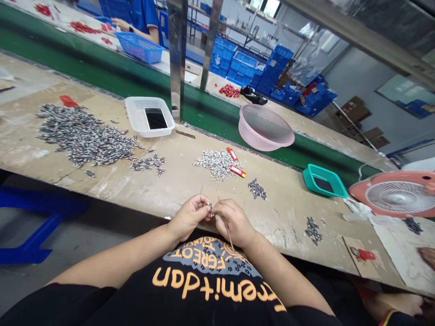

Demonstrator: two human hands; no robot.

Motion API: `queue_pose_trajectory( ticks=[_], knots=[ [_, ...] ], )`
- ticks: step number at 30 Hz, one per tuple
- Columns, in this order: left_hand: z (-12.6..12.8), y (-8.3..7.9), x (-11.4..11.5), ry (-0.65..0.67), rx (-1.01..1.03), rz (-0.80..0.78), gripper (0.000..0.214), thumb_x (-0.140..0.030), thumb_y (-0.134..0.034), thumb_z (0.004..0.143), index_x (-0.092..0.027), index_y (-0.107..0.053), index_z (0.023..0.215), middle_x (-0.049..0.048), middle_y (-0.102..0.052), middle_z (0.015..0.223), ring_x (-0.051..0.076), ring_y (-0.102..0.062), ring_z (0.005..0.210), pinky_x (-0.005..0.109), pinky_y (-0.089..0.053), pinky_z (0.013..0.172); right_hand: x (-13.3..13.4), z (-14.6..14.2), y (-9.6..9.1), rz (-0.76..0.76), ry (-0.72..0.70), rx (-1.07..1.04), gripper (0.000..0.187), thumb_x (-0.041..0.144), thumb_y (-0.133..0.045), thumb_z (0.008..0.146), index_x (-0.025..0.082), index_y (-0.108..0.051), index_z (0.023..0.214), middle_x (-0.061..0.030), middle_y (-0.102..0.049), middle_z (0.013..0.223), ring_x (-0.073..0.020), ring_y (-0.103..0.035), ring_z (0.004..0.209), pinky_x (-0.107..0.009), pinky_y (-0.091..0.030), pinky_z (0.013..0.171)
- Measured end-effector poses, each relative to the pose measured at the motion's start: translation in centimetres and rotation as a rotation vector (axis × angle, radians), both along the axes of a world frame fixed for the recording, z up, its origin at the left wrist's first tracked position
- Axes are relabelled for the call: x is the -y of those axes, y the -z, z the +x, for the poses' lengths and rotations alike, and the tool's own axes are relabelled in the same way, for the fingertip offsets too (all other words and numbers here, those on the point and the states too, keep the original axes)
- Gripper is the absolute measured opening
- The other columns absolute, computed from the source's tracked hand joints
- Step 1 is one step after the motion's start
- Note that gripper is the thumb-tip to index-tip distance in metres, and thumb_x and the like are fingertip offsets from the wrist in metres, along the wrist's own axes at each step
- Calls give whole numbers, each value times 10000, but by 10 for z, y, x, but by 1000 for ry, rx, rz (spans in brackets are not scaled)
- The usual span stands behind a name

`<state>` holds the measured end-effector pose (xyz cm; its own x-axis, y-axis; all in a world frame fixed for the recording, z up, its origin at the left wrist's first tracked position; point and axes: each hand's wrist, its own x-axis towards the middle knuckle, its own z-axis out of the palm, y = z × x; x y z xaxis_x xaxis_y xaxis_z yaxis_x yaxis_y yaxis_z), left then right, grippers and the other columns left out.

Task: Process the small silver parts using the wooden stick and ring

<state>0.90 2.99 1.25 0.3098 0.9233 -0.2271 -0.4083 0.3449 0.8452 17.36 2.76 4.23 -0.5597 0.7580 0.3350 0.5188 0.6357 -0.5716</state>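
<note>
Inspecting, we find left grip (190, 216) pinching a part (210, 209), right grip (234, 222) at 3 o'clock clenching a wire (229, 237) lying 11-to-5.

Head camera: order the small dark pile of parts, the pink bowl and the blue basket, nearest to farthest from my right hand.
1. Small dark pile of parts: just beyond the right hand, slightly right.
2. Pink bowl: at the far edge of the table.
3. Blue basket: across the green belt, far left.
</note>
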Motion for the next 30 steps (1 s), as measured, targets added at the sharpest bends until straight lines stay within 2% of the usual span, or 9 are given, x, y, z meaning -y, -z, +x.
queue_pose_trajectory(
  ticks=[5,8,13,23,26,30],
  knots=[
    [0,0,3,-62,-44,73,165,-257,-657,755,-170,-531,818,-16,-591,704,99,-561,653,219,-463,646,11,-12,16,-266,312,-230,71,215,-584,787,203,-526,826,9,-559,723,-133,-523,651,-256,-445,610],
    [-1,1,6,-51,-94,118,165,-275,-646,775,-173,-541,851,-4,-607,742,114,-583,699,241,-479,689,13,-17,22,-417,398,-350,48,227,-553,801,201,-515,787,20,-551,692,-124,-512,624,-242,-428,583],
    [-3,2,9,-54,-144,208,142,-289,-619,807,-174,-565,873,14,-643,785,134,-613,753,263,-492,737,13,-18,25,-561,420,-526,106,289,-554,813,201,-502,787,24,-546,689,-122,-508,619,-239,-419,579],
    [-7,-5,11,-84,-286,350,126,-284,-611,807,-174,-651,854,50,-669,848,166,-619,789,280,-483,761,16,-24,23,-621,411,-679,166,324,-577,798,205,-465,770,42,-496,669,-105,-454,588,-222,-372,547],
    [-7,-5,12,-105,-283,344,115,-271,-635,785,-174,-653,844,56,-673,863,169,-616,810,280,-477,772,16,-26,24,-624,403,-704,165,323,-572,793,208,-454,780,44,-480,676,-107,-455,599,-225,-378,554],
    [-4,-3,11,-114,-208,260,134,-270,-674,751,-173,-621,826,39,-656,845,151,-601,785,263,-468,753,15,-27,26,-629,384,-735,180,328,-591,778,213,-454,801,47,-465,687,-107,-460,610,-224,-394,568]
  ],
)
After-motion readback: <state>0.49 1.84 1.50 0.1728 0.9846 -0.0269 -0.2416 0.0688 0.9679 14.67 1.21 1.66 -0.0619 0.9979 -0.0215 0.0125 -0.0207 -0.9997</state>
